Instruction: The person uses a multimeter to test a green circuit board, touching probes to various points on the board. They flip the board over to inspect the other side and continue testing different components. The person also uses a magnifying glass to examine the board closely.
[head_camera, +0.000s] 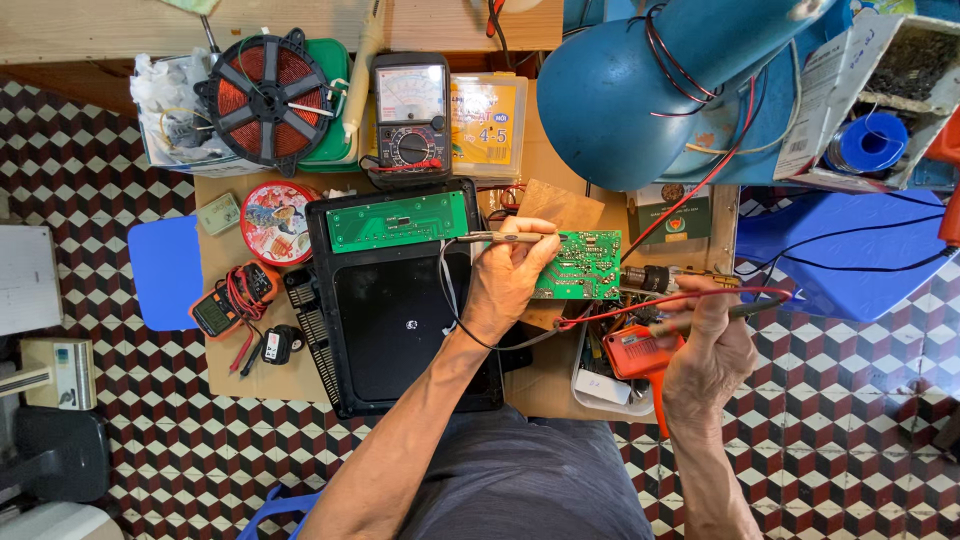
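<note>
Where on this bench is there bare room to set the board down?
Bare brown top below the orange meter, left of the black appliance; its glass panel is also free. Crowded along the back around the analog multimeter and under the blue lamp.

Checkered red-white-black tile floor (100, 150); low wooden table (235, 375); blue desk lamp (640, 90); blue stool (165, 272).

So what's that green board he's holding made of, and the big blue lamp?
The green board looks like stiff fibreglass-type circuit board with a glossy green coating; tiny silvery dots and white markings suggest solder and print. The left hand holds it together with a thin probe. The lamp shade looks like painted metal: smooth, evenly blue, with a soft sheen, though hard plastic can't be ruled out.
</note>
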